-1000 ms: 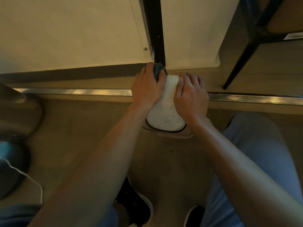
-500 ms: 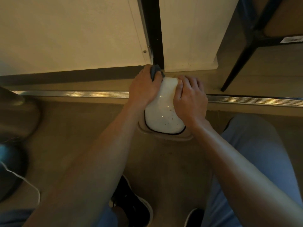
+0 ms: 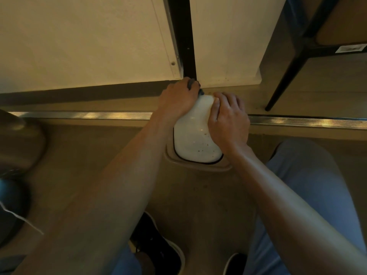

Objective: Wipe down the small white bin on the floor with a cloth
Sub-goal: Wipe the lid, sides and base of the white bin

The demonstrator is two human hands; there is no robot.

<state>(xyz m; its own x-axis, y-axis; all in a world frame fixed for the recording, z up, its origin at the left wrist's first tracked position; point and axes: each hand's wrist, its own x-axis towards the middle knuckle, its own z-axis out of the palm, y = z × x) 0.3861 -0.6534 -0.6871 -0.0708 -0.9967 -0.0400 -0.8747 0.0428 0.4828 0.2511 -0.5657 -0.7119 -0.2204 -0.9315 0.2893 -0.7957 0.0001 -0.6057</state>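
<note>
The small white bin (image 3: 195, 135) stands on the floor in the middle of the view, its rounded white lid speckled with dark spots and ringed by a beige rim (image 3: 198, 165). My left hand (image 3: 178, 99) presses on the bin's far left side, closed on a dark grey cloth (image 3: 193, 84) that pokes out between the fingers. My right hand (image 3: 228, 118) grips the bin's right side, fingers curled over the top. Most of the cloth is hidden under my left hand.
A metal floor strip (image 3: 79, 115) runs left to right behind the bin. White panels (image 3: 89, 40) with a black gap (image 3: 186, 36) rise beyond. A black chair leg (image 3: 288, 76) stands at the right. A dark round object (image 3: 12, 155) sits at the left. My shoes (image 3: 158, 249) are below.
My left hand with the cloth has slid a little further round the bin's far left side. My right hand keeps its grip on the bin.
</note>
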